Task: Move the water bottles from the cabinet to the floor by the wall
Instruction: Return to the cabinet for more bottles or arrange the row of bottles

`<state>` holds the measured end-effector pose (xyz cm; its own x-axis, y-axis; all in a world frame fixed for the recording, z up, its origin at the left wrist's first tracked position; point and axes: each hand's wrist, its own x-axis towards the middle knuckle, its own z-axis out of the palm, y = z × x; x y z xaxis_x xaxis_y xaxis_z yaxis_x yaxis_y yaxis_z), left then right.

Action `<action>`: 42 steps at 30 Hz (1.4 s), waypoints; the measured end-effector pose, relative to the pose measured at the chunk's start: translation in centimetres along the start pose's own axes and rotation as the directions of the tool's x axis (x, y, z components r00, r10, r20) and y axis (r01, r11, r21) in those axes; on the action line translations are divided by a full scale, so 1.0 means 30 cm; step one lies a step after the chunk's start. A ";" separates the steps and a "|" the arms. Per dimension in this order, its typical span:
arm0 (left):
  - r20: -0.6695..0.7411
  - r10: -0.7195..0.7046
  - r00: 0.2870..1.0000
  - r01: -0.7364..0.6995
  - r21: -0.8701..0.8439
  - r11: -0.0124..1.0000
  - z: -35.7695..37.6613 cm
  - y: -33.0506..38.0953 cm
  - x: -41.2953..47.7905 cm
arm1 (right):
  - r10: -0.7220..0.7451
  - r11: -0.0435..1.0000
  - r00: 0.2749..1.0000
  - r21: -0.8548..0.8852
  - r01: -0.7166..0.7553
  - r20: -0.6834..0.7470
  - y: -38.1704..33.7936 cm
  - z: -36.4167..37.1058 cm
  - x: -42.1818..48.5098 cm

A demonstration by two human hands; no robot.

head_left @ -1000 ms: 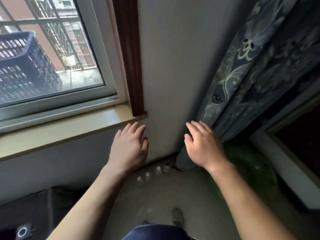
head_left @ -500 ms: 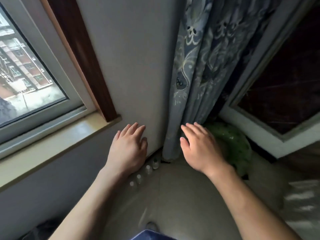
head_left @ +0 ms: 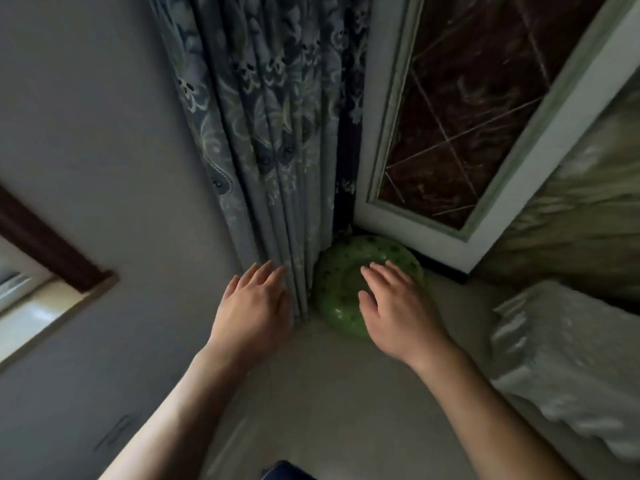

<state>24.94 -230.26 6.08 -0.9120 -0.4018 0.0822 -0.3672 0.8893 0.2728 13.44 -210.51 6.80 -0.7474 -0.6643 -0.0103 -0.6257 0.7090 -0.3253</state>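
Hands empty, both of them. The left hand and the right hand hover palm-down over the pale smooth floor, fingers loosely spread and slightly curled, holding nothing.

No water bottle shows anywhere in this view, and no cabinet interior either. Judgement: the bottles to be fetched lie outside the frame, and the hands are between carries.

Just ahead of the left fingers hangs a blue-grey floral pleated curtain; the fingertips overlap its hem in this view, contact uncertain. Beyond the right fingers, partly under them, sits a round green speckled inflatable ring on the floor. Further out from the right fingers stands a white-framed panel with dark brown marbled inset. To the outside of the right hand is a pale rumpled fabric mass, blurred. To the outside of the left hand runs a plain grey wall with a cream window sill and a dark wooden trim.

Handling, as judgement only, since no bottle is visible:
- Filled bottles would be moderately heavy, and thin plastic walls give under squeeze.
- Surface likely smooth, slippery if damp.
- Best hold: around the mid-body or just under the shoulder, fingers wrapped, not by the cap.
- Set down upright, base flat, close against the wall.
- Risk: the curtain hem and the green ring crowd the corner; a bottle could tip there.
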 end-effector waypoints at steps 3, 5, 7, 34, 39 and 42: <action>0.020 0.050 0.999 -0.049 -0.010 0.999 0.042 0.210 0.014 | 0.032 0.999 0.999 -0.003 -0.032 -0.022 0.190 -0.072 -0.086; 0.032 0.085 0.996 -0.084 -0.008 0.996 0.085 0.336 0.026 | 0.057 0.998 0.998 -0.010 -0.057 -0.035 0.307 -0.107 -0.138; 0.036 0.121 0.992 -0.120 -0.025 0.992 0.131 0.461 0.038 | 0.090 0.996 0.994 -0.016 -0.091 -0.069 0.420 -0.134 -0.188; 0.089 0.667 0.740 -0.646 -0.183 0.741 0.569 1.763 0.320 | 0.593 0.782 0.751 -0.015 -0.623 -0.290 1.500 -0.486 -0.707; 0.113 0.718 0.686 -0.692 -0.203 0.693 0.691 2.023 0.466 | 0.671 0.717 0.708 -0.050 -0.695 -0.219 1.759 -0.575 -0.682; 0.171 0.733 0.658 -0.704 -0.205 0.680 0.730 2.165 0.542 | 0.699 0.689 0.675 -0.029 -0.724 -0.237 1.883 -0.627 -0.666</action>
<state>-17.75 -174.24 4.14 -0.9008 0.4247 0.0903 0.4298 0.8428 0.3238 -11.17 -152.74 6.40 -0.9946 0.1032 -0.0101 0.1033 0.9764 -0.1894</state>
